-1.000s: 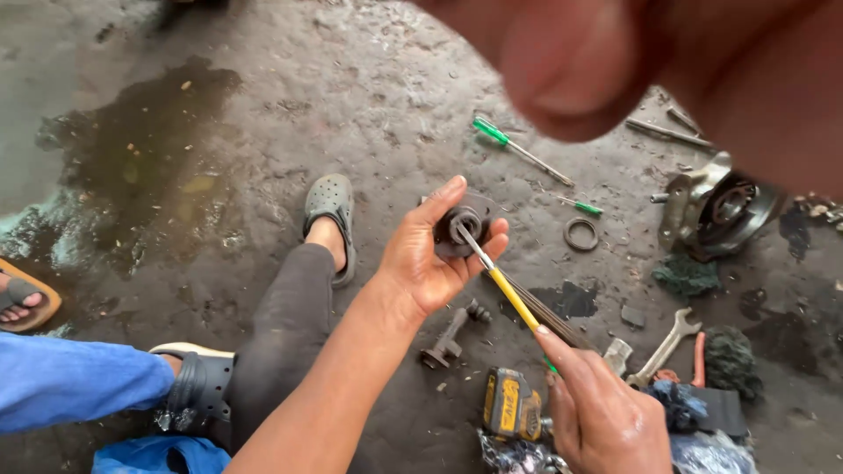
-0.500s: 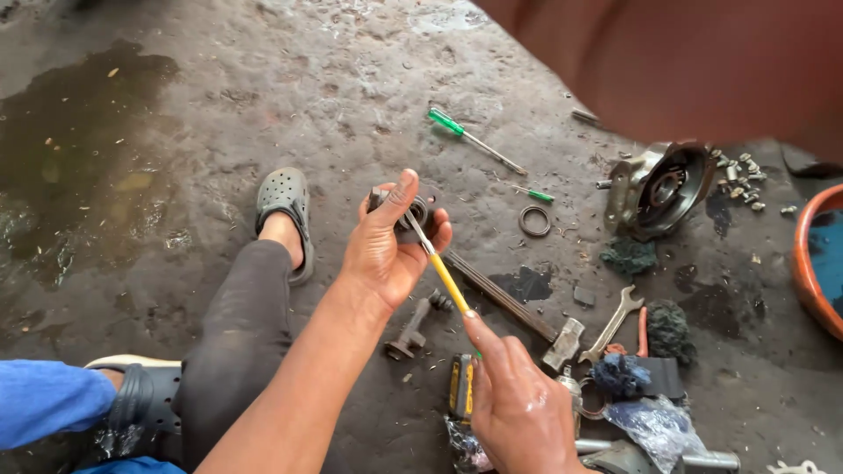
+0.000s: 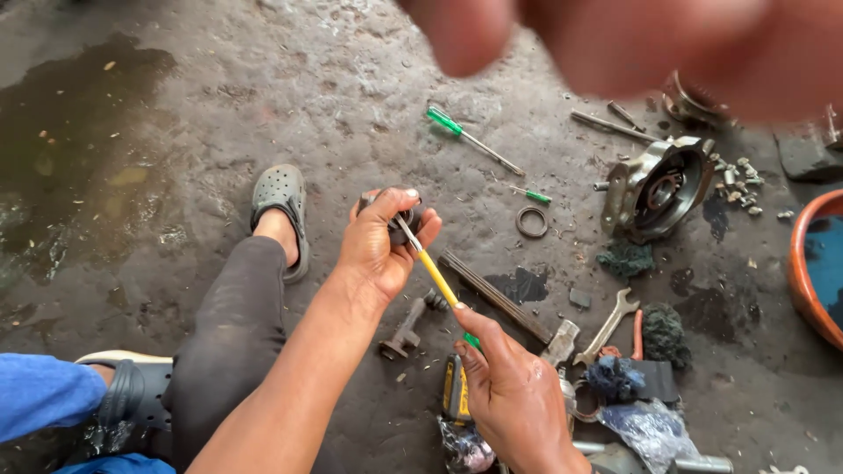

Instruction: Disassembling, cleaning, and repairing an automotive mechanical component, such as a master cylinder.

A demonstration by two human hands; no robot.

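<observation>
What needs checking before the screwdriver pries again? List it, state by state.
1. Left hand grips the small dark round part: ok.
2. Yellow-handled screwdriver tip sits at the part's opening: ok.
3. Right hand holds the handle end: ok.
4. Left fingertips clear of the blade's path: not ok, they curl right beside the tip.
5. What the tip bears on inside the part: cannot tell.
6. Metal ring on the floor, apart from the work: ok.
</observation>
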